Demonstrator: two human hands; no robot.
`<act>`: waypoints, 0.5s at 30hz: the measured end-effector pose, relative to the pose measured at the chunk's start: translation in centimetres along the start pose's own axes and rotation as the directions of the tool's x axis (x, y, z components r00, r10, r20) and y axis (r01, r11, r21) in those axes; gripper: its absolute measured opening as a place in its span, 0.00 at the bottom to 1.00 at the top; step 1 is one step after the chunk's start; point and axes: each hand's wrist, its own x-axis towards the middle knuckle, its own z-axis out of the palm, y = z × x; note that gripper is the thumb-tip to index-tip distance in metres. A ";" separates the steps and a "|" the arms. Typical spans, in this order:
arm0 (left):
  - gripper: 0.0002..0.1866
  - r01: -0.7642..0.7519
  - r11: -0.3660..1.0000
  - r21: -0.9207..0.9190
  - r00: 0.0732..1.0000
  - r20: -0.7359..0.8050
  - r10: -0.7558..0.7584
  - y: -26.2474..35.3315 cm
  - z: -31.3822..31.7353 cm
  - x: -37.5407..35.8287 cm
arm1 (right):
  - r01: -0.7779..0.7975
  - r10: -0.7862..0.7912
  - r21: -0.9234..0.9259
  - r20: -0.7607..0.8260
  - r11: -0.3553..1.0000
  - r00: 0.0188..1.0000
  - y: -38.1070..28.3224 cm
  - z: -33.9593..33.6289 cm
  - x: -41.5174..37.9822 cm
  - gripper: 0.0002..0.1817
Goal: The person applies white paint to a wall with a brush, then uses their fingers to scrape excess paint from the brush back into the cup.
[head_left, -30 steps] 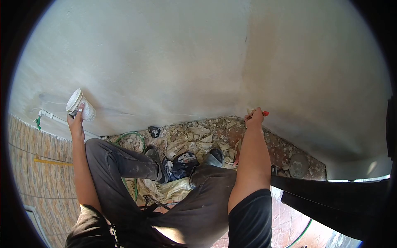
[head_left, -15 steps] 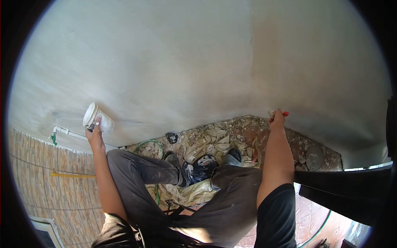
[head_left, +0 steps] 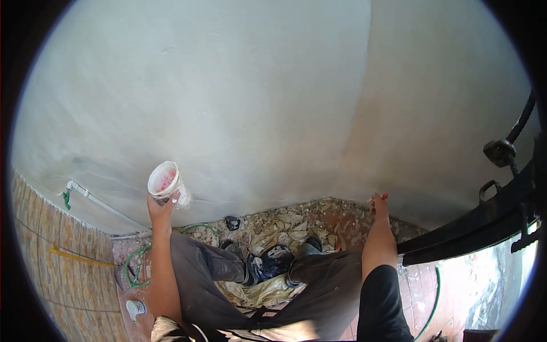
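My left hand (head_left: 162, 210) is wrapped round a white, paint-smeared plastic tub (head_left: 185, 196) in front of the pale wall (head_left: 256, 102). Its open mouth faces me, and pink-red smears show inside. Over to the right, my right hand (head_left: 378, 206) is closed on a small tool with a red handle end (head_left: 385, 196). The rest of that tool is hidden by my fingers. This hand is close to the wall's lower part, right of the vertical corner line.
Rubble and crumpled sheeting (head_left: 279, 233) lie along the wall's foot. A white pipe with a green tap (head_left: 67, 198) runs at the left. A black metal gate (head_left: 473, 222) stands at the right. A small white container (head_left: 135, 308) and green hose (head_left: 132, 268) are on the floor.
The view has shifted, showing more floor and gate. The tub has turned so its mouth faces me. Both hands appear lower in the view, still closed on their things.
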 end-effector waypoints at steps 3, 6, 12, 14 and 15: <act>0.33 0.003 0.997 -0.074 1.000 -0.023 -0.005 -0.5 -1.2 -0.1 | 0.060 -0.058 -0.176 0.017 0.982 0.998 -2.3 -0.1 -2.7 0.16; 0.35 -0.017 0.993 -0.114 0.999 0.033 0.021 -1.9 -1.9 0.0 | 0.232 -0.175 -0.411 0.174 0.882 0.969 -5.4 1.0 -6.0 0.17; 0.42 -0.165 0.983 0.077 0.979 0.134 0.154 -0.9 -1.1 -1.7 | 0.669 -0.523 -0.234 0.465 0.706 0.714 -12.7 9.8 -16.3 0.13; 0.44 -0.182 0.982 0.042 0.975 0.135 0.175 -0.6 0.3 -2.6 | 0.596 -0.569 0.139 0.527 0.791 0.631 -14.9 12.8 -24.7 0.13; 0.44 -0.165 0.984 0.072 0.973 0.173 0.150 0.3 1.1 -2.8 | 0.565 -0.574 0.216 0.565 0.796 0.593 -15.5 13.8 -28.0 0.15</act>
